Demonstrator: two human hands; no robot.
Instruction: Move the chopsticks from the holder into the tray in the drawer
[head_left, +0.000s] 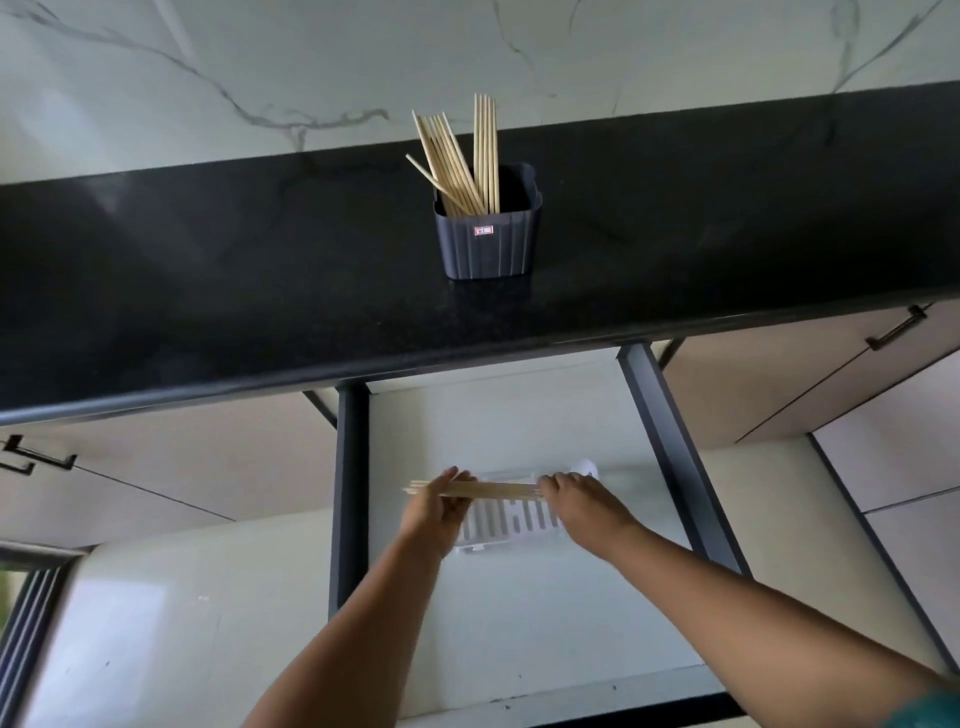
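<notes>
- The desk (208, 291) is a long slab of black polished stone, slightly speckled; it runs across the whole view and its front edge is rounded and shiny.
- Behind the desk rises a wall (260, 62) of pale marble with thin grey veins; a faint mirror of these veins shows in the black surface.
- On the desk, near its middle, stands a dark grey ribbed holder (488, 244) with a small red and white label; it stands upright and has a square mouth.
- In the holder are many pale wooden chopsticks (460, 166); one group leans to the left, another group stands nearly straight.
- Under the desk an open drawer (670, 441) is pulled out; its sides are dark grey metal and its floor is white.
- In the drawer lies a white slotted tray (511, 522), partly hidden by the hands.
- The left hand (436, 512) and the right hand (576, 501) hold one bundle of chopsticks (493, 489) flat, just above the tray; the left fingers are curled around one end, the right fingers (545, 486) pinch the other end.
- On both sides of the drawer are pale cabinet fronts (156, 467) with black bar handles (896, 327); below them is a light glossy floor (156, 623).
</notes>
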